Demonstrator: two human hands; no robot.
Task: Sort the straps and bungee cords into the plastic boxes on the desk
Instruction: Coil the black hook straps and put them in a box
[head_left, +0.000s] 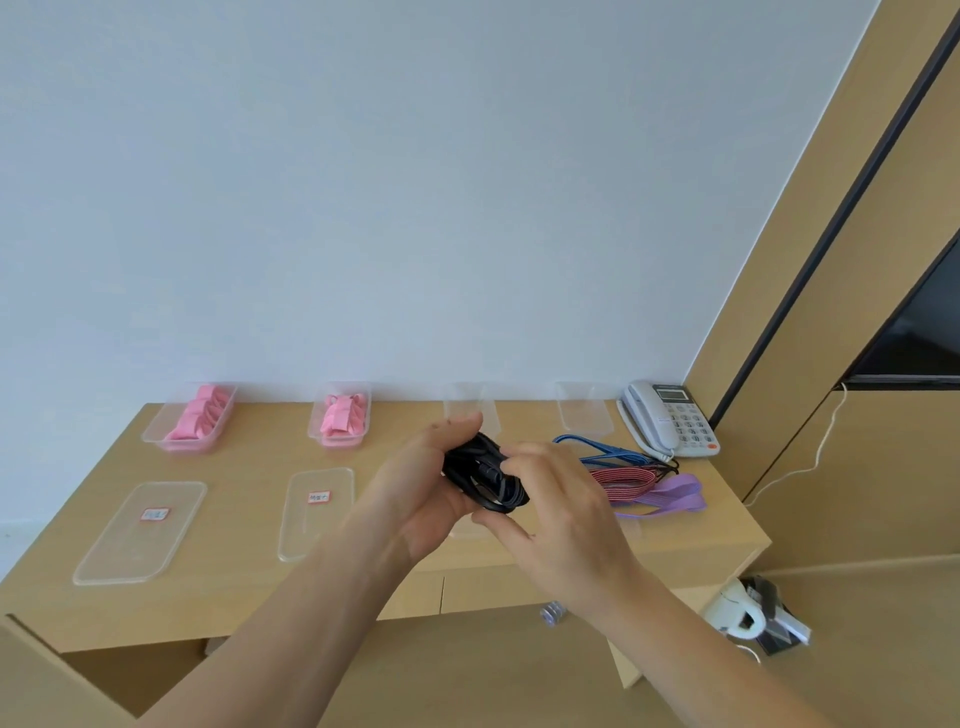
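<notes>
Held in the air over the middle of the desk (249, 597), a little toward its front edge: black coiled cord (483, 475). Gripped from both sides: left hand (431, 488) curled round the coil from the left, right hand (563, 512) pinching it from the right with thumb and fingertips. Probably done with two hands to keep the loops together and stop the coil springing open.

Along the back edge, four boxes in a row: far-left box (156, 431) and second box (366, 410), both holding pink straps (189, 421); third box (470, 400) and fourth box (584, 415), seemingly empty. Sorted by kind, so likely one empty box meant for the black coil.

Near the right edge, not yet sorted and lying close together: blue cord (597, 449), red striped cord (623, 480), purple strap (670, 493). Toward the front-left corner, clear lids (140, 535) lying flat, presumably taken off to leave the boxes open.
</notes>
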